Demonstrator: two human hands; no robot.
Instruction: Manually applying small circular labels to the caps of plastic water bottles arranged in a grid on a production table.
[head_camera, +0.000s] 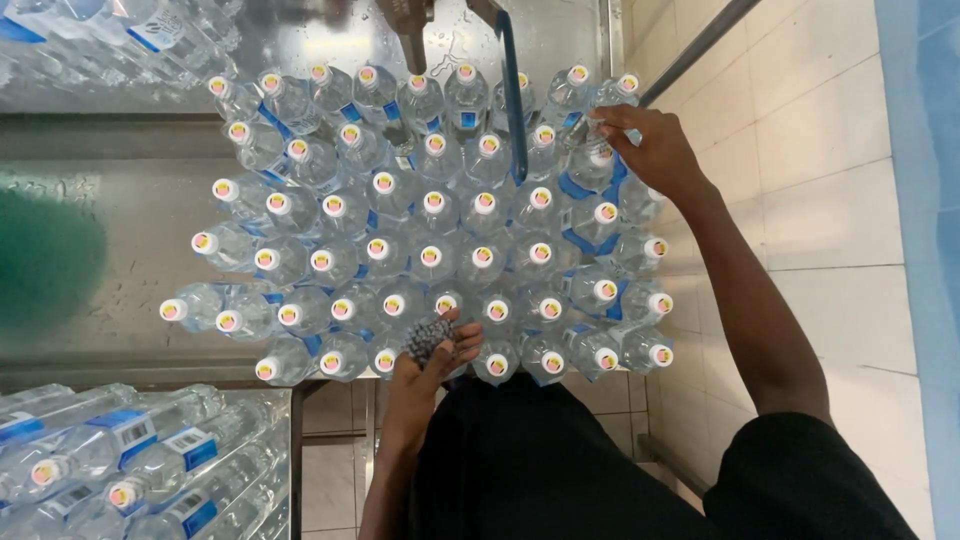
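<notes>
Left hand: the left hand (437, 352) sits at the near edge of the bench, fingers curled around a small grey ribbed cap (428, 338), thumb side pressed against it; the grip looks closed on the cap.
Cap: it sits over the top of 1 bottle in the front row of the bottle cluster, between the neighbouring white-capped bottles; whether it is seated on the neck I cannot tell.
Right hand: the right hand (652, 150) reaches to the far right corner of the cluster, fingers bent down onto the top of a bottle (600, 160) there; the fingers touch it, but whether they clasp it I cannot tell.
Bottles: a tight cluster of clear plastic bottles (430, 235) with blue labels and white caps stands upright, covering the bench from the near edge to the far edge, in rough rows.
Bench: wet steel bench (130, 210), bare on the left side of the cluster.
Blue strip: a narrow blue strip (513, 95) hangs over the far middle of the cluster, beneath a metal fitting (405, 25).
Other bottles: more bottles lie on their sides at the near left (110, 460) and the far left corner (120, 40).
Floor: pale tiles (800, 150) on the right.
</notes>
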